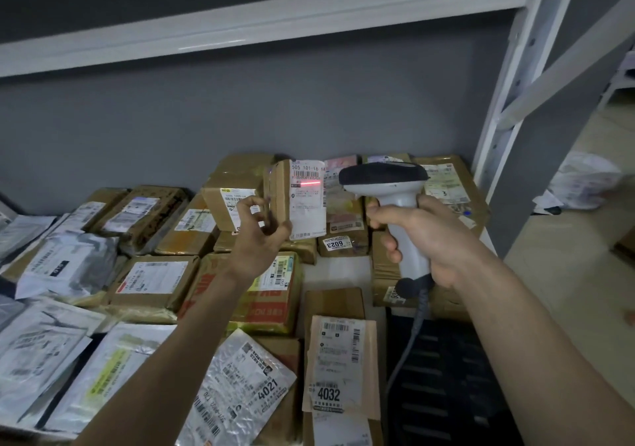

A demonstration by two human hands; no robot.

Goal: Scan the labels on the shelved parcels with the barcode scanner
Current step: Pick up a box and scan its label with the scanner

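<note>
One small cardboard parcel (pixel 280 198) is raised above the shelf (pixel 336 274), held upright with its long axis vertical and its white label (pixel 308 200) facing the camera. The left hand (pixel 259 236) holds it from below and from the left: the thumb presses the lower front near the label's bottom corner, while the other fingers (pixel 251 205) curl loosely beside the box's left edge. Just right of those fingers, the right hand (pixel 422 236) wraps all its fingers tightly round the grip of one barcode scanner (pixel 388 184), its dark head pointing left toward the label. A red scan line (pixel 310 184) falls across the label just below the top barcode, so the coming move seems to turn on lifting the beam slightly or lowering the parcel. The right hand is nearer the label. Below both hands, well over a dozen other parcels, boxes and grey bags, lie flat on the shelf; I cannot give an exact count.
</note>
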